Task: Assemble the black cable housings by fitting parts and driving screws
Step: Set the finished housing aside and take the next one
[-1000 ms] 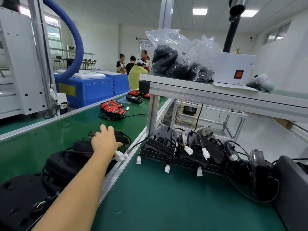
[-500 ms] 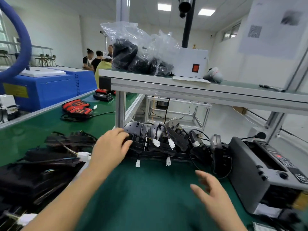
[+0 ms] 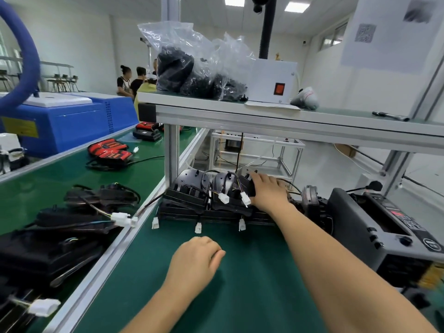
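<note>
Reaching forward, right hand (image 3: 269, 193) touches housings (image 3: 189, 182); left hand (image 3: 194, 263) loosely curled.

Your black cable housings (image 3: 189, 188) lean stacked in a row along the green bench's (image 3: 240, 272) far edge, with white connectors (image 3: 224, 198) dangling on their wires.
</note>
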`<state>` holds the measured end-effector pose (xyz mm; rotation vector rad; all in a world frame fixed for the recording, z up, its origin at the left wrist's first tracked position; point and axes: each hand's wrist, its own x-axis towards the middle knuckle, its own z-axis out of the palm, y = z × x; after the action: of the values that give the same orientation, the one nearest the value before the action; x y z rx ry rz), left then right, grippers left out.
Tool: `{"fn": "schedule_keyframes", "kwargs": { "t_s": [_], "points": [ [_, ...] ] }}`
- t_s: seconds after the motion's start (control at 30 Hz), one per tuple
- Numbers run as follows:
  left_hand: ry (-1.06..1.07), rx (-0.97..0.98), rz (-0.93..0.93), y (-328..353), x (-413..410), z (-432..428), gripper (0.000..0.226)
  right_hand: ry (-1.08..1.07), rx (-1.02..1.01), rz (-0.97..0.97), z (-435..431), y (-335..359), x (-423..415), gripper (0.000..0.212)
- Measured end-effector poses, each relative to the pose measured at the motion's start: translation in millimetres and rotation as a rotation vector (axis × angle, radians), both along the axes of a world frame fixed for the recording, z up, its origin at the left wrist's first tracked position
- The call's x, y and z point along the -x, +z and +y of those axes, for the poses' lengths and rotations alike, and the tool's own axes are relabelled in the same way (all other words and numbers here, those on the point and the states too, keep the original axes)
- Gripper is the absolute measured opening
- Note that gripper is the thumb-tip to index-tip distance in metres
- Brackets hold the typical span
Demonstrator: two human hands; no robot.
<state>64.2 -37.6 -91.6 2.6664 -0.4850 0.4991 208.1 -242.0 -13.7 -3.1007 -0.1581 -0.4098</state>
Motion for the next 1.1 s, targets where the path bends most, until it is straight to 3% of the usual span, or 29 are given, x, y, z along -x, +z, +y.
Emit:
{"fn": "schedule_keyframes", "kwargs": {
  "t_s": [0.23, 0.33, 0.53, 0.67, 0.77, 0.83, 0.97, 1.1],
  "points": [
    [-0.012, 0.017, 0.052, -14.4, 5.3, -6.5, 0.034, 0.007, -0.051, 0.015, -1.1, 10.0, -10.5, 0.071],
    [-0.010, 0.032, 0.057, -18.3, 5.6, -6.2, 0.033, 0.061, -0.222, -0.022, -7.6, 18.2, -5.2, 0.061],
    [0.005, 0.208, 0.118, -16.9, 5.6, -2.2, 0.021, 0.162, -0.556, 0.003, -20.3, 54.0, 34.6, 0.063],
    [0.067, 0.578, 0.224, 2.1, 9.0, -2.0, 0.012, 0.208, -0.359, 0.041, -18.3, 66.6, 90.3, 0.061],
    [0.063, 1.112, 0.511, 26.8, 18.2, -7.4, 0.020, 0.233, -0.082, -0.026, -9.0, 51.3, 143.0, 0.069],
    [0.045, 1.278, 0.683, 38.9, 26.2, -8.5, 0.036, 0.238, 0.029, -0.022, -2.7, 30.0, 176.7, 0.071],
    [0.045, 1.185, 0.921, 41.3, 45.1, -5.6, 0.057, 0.275, 0.153, -0.101, 6.1, -22.7, 235.0, 0.068],
    [-0.011, 1.008, 1.032, 24.6, 63.7, -5.4, 0.035, 0.296, 0.152, -0.201, 9.2, -54.6, 265.5, 0.070]
  ]
}}
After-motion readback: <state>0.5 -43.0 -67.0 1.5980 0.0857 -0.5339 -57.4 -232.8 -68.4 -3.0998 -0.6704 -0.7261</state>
